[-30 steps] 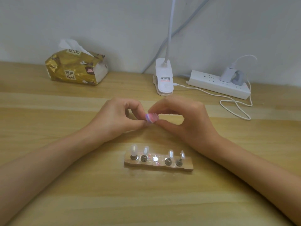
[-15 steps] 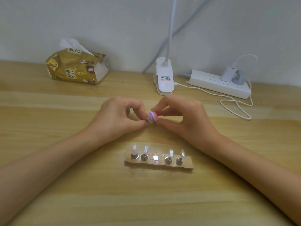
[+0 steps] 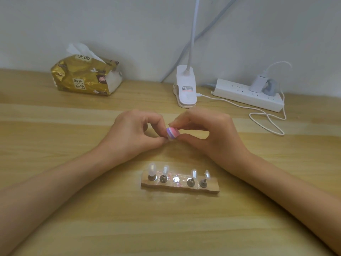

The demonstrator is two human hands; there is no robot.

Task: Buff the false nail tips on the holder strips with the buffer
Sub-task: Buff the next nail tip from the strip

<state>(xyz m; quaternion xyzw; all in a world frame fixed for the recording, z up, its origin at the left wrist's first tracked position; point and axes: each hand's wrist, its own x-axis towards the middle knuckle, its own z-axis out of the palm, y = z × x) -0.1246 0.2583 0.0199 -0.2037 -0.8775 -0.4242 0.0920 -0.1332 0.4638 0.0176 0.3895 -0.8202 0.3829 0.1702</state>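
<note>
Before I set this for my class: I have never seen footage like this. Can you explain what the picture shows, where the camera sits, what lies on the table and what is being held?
There is no machine here. A person works with two bare hands, filmed by a wide-angle camera worn on their head that looks forward and down.

The right hand pinches a small pink and purple striped buffer. The left hand pinches something tiny against it, probably the fifth nail tip, though it is mostly hidden.

On the wooden table, nearer the person, lies a holder strip. Four clear nail tips stand on its pegs, and its middle spot is bare.

By the wall sit a gold tissue pack, a white clip lamp and a power strip with a charger plugged in.
</note>
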